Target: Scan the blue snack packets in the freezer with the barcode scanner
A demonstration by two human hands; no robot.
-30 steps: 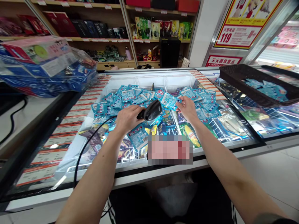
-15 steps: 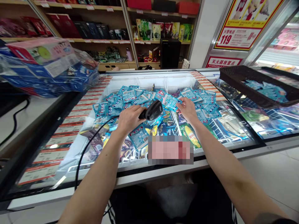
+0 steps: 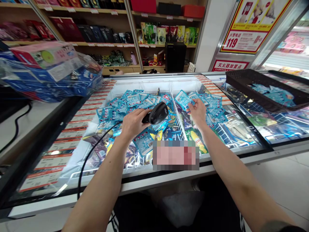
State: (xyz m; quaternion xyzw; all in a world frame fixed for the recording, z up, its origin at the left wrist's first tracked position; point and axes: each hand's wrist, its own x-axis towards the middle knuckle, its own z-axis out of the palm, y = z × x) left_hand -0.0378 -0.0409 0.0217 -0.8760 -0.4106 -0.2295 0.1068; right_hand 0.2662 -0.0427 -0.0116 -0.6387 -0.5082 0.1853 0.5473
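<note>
Above the open freezer (image 3: 145, 84): black scanner (image 3: 158, 113) gripped in left hand (image 3: 133, 122), cable (image 3: 89, 158) trailing down. Just right, blue packet (image 3: 182, 99) pinched by right hand (image 3: 199, 111), over heaped packets (image 3: 135, 100). Dark basket (image 3: 243, 84) beyond.

Both bare forearms are stretched way out in front, angling in toward each other. The left hand (image 3: 132, 123) is curled into a closed grip, knuckles up, wrist pretty much straight. The right hand (image 3: 198, 111) sits a bit further out and off to the side, palm down, fingers (image 3: 193, 103) bent and pinched together with the thumb at the tips. Hands are clearly apart.
</note>
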